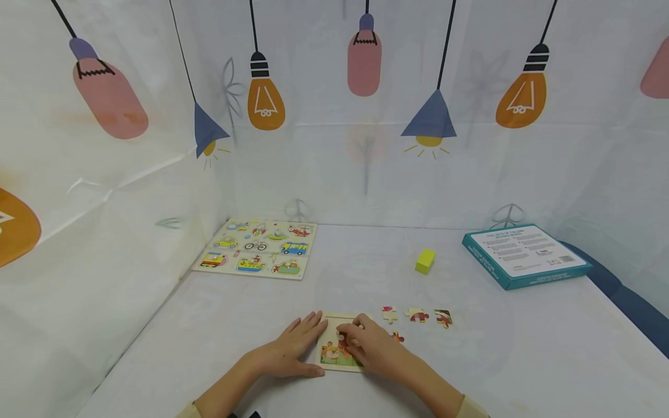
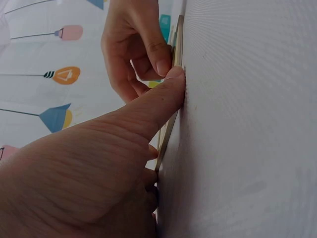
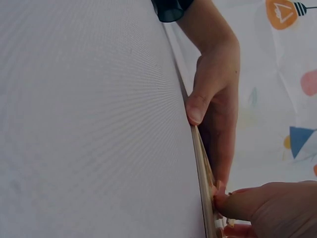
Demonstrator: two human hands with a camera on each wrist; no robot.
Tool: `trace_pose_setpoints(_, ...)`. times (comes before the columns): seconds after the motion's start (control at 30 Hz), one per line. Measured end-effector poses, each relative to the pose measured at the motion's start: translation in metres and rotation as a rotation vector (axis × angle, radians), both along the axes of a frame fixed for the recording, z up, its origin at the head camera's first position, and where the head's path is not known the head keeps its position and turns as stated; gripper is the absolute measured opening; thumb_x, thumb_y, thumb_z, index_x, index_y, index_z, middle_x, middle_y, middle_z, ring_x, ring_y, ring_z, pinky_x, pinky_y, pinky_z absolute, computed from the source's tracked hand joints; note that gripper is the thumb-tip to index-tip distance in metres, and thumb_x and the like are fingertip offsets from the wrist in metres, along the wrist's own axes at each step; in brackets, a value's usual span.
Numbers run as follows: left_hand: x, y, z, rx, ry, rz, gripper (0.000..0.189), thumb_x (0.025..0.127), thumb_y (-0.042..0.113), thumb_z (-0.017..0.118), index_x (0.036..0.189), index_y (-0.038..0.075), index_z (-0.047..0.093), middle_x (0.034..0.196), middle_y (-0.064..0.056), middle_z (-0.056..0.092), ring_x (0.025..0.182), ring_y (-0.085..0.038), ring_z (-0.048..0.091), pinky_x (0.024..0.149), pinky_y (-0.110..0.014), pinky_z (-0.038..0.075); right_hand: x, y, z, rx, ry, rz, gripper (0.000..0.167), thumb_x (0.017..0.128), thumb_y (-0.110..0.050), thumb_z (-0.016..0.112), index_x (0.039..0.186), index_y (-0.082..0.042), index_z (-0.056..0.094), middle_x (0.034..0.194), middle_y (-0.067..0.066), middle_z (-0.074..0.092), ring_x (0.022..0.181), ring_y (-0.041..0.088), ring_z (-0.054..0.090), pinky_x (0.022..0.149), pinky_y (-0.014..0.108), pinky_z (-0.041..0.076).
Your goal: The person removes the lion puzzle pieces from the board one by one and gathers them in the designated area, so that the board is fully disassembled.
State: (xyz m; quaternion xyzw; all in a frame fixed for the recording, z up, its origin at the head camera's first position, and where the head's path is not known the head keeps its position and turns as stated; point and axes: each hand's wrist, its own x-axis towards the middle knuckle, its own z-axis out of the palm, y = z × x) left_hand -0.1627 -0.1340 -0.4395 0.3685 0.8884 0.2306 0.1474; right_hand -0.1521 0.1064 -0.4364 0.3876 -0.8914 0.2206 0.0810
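Note:
A small wooden jigsaw tray (image 1: 332, 323) lies on the table, its lower part filled with picture pieces (image 1: 330, 352) and its upper part showing bare wood. My left hand (image 1: 290, 350) rests along the tray's left edge, fingers extended, with the thumb (image 2: 161, 96) at the near corner. Over the tray, my right hand (image 1: 380, 350) pinches a jigsaw piece (image 3: 219, 189) between thumb and fingers, low against the board. The right hand hides the tray's right side and most of that piece. Several loose jigsaw pieces (image 1: 418, 315) lie right of the tray, one partly behind the right hand.
At the back left lies a vehicle-picture puzzle board (image 1: 256, 248). A yellow-green block (image 1: 425, 261) sits towards the back, right of centre. Further right is a teal-edged box (image 1: 527, 255). A lamp-patterned sheet (image 1: 324, 168) hangs behind and beside the table.

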Motion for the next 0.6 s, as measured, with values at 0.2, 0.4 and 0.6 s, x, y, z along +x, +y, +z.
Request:
trace_pose_setpoints(0.2,0.0003,0.0005,0.0006,-0.003,-0.004,0.004,0.091,0.081,0.055,0.057,0.146,0.004,0.018,0.152,-0.015,0.008,0.139,-0.028,0.004,0.109,-0.052,0.006,-0.0009,0.0006,-0.0012,-0.016,0.043,0.005,0.032,0.083,-0.010,0.066,0.114,-0.009,0.056,0.094,0.000,0.053,0.077,0.006,0.050,0.066,0.019,0.047)
trace_pose_setpoints(0.4,0.0013,0.0011,0.0004,-0.007,0.008,0.009,0.091,0.081,0.057,0.057,0.146,0.005,0.018,0.152,-0.015,0.008,0.139,-0.028,0.004,0.109,-0.051,0.006,-0.0002,0.0010,-0.0004,-0.054,-0.029,-0.023,0.035,0.082,-0.009,0.068,0.114,-0.009,0.053,0.096,0.001,0.050,0.076,0.006,0.050,0.065,0.019,0.048)
trace_pose_setpoints(0.6,0.0008,0.0013,-0.0005,-0.011,0.014,0.010,0.092,0.081,0.058,0.056,0.146,0.005,0.018,0.152,-0.015,0.008,0.139,-0.027,0.004,0.109,-0.050,0.006,-0.0008,-0.0002,-0.0005,-0.083,-0.055,-0.051,0.032,0.081,-0.009,0.068,0.111,-0.009,0.055,0.096,-0.001,0.048,0.075,0.005,0.049,0.064,0.018,0.047)
